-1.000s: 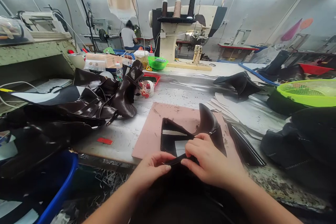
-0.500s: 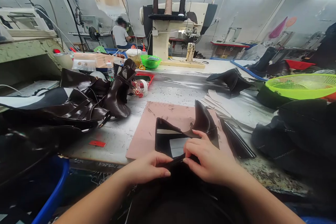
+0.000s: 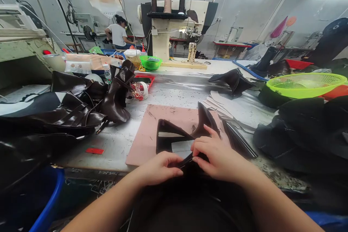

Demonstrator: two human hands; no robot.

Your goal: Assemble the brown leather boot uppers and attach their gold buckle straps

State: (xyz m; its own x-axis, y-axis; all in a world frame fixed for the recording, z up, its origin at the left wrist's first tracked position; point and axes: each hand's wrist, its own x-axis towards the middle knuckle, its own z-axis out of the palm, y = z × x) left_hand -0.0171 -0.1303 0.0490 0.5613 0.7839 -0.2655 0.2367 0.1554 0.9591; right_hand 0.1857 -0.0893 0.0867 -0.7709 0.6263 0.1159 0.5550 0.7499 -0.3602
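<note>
A dark leather boot piece [image 3: 206, 119] lies partly on a pink board [image 3: 144, 130], its near edge raised over the table's front edge. My left hand [image 3: 160, 168] pinches that edge between thumb and fingers. Close beside it, my right hand [image 3: 214, 156] grips the same edge, with one finger lifted. A pale patch [image 3: 182, 146] shows on the piece's dark inner side. Beneath my hands, the lower part merges with dark material, so its outline cannot be made out.
Dark boots [image 3: 115, 103] lie left, above a blue tub [image 3: 51, 203]. A sewing machine [image 3: 163, 43] stands behind. Pale sheets [image 3: 225, 107], black pieces [image 3: 293, 134] and a yellow-green basket [image 3: 307, 84] are right. A person [image 3: 118, 35] sits in the background.
The view has shifted slightly to the right. My hands have drawn a little closer together on the edge. The person in the background has changed posture.
</note>
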